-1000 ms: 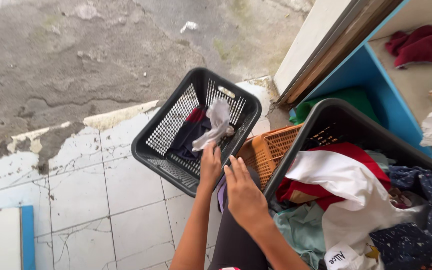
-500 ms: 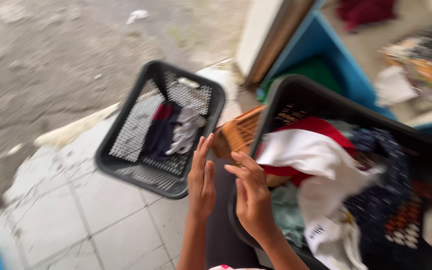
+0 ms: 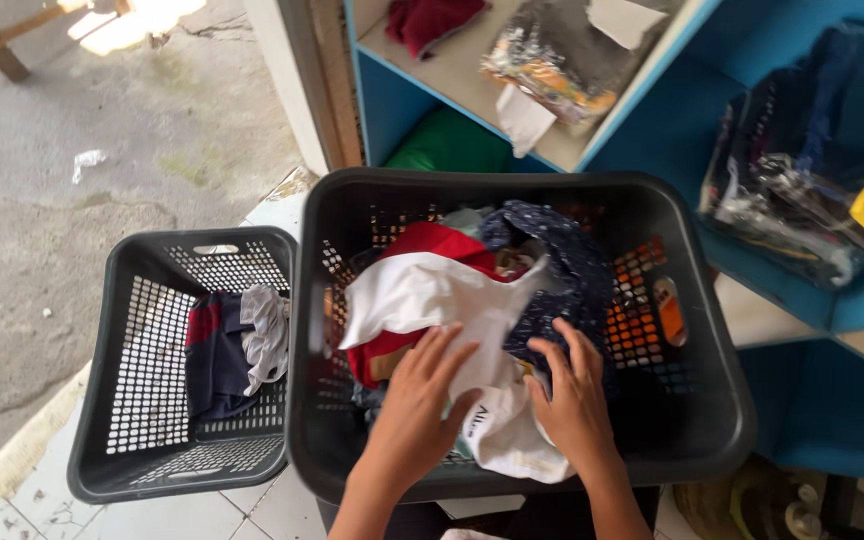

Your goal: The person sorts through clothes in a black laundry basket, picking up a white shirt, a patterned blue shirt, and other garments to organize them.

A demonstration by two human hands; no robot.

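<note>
Both my hands reach into a big black laundry basket (image 3: 722, 400) full of mixed clothes. My left hand (image 3: 422, 398) lies with fingers spread on a white garment (image 3: 422, 295) that covers a red one (image 3: 432, 240). My right hand (image 3: 574, 392) rests, fingers apart, on the white cloth beside a dark blue patterned garment (image 3: 567, 260). Neither hand has closed on anything. To the left on the floor stands a smaller black basket (image 3: 142, 360) holding a navy and red garment (image 3: 212, 355) and a pale grey cloth (image 3: 267, 335).
Blue shelving (image 3: 652, 130) stands behind and to the right, with a dark red cloth (image 3: 432, 20), a green cloth (image 3: 447, 145) and plastic-wrapped packs (image 3: 802, 190). Rough concrete ground (image 3: 72, 180) lies to the left, cracked white tiles (image 3: 12, 515) below.
The pale grey cloth now lies in the small basket. My hands left it and moved right into the big basket, onto the white garment. The view has swung right and over the big basket.
</note>
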